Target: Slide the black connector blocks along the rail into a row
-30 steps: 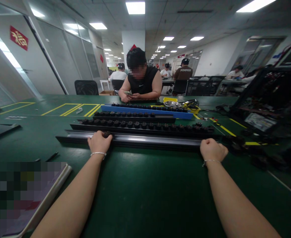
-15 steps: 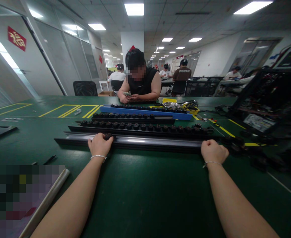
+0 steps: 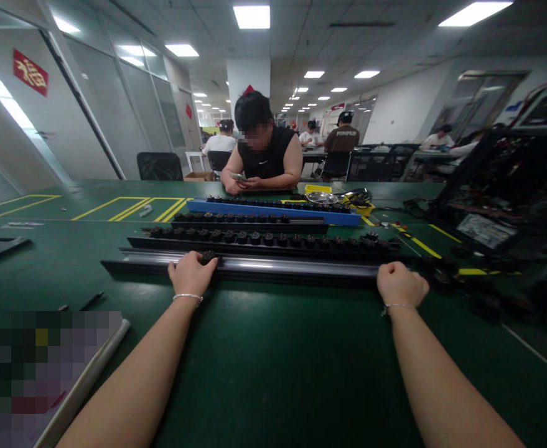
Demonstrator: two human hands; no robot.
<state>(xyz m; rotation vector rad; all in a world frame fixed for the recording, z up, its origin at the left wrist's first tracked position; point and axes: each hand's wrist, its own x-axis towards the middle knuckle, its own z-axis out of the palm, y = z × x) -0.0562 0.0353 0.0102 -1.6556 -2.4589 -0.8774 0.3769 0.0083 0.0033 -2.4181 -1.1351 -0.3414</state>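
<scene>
A long black rail (image 3: 296, 269) with a shiny strip along its top lies crosswise on the green table. My left hand (image 3: 191, 274) is closed at its left part, thumb and fingers round a small black part (image 3: 208, 256) that sits on the rail's top; most of that part is hidden. My right hand (image 3: 400, 283) is a fist at the rail's right end, gripping it, with the fingertips out of sight. Just behind lies a second black rail (image 3: 193, 244), bearing a row of round black parts (image 3: 268, 239) with small metal pieces on top.
Farther back are a shorter black rail (image 3: 305, 226) and a blue tray (image 3: 273, 212) with similar black parts. A person (image 3: 268, 149) sits opposite, holding a phone. A large open black case (image 3: 492, 193) stands at the right. A blurred-out item (image 3: 44, 379) lies at front left.
My left hand and the small black part have shifted slightly right along the rail. The right hand stays at the rail's end.
</scene>
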